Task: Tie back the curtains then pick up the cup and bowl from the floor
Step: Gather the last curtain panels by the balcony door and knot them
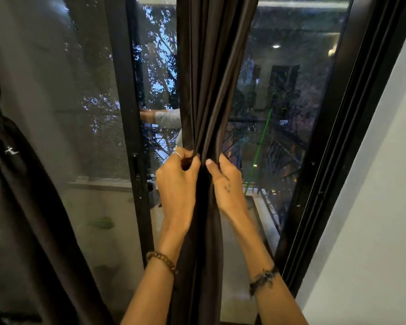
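The dark brown curtain (209, 90) hangs gathered into a narrow bunch of folds before the window glass (286, 102). Both hands grip it at mid-height — left hand (177, 181) and right hand (225, 184) curled round the bunch, side by side. A second curtain (21, 184) hangs tied at far left; a white wall (373, 207) stands at right.

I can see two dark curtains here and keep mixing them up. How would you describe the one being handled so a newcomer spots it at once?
Start at the big black-framed glass door. The curtain hangs in front of its middle, bunched into a narrow column, with the left hand and right hand gripping its folds. The other curtain, at the far left edge, is already cinched with a tie and nobody touches it.
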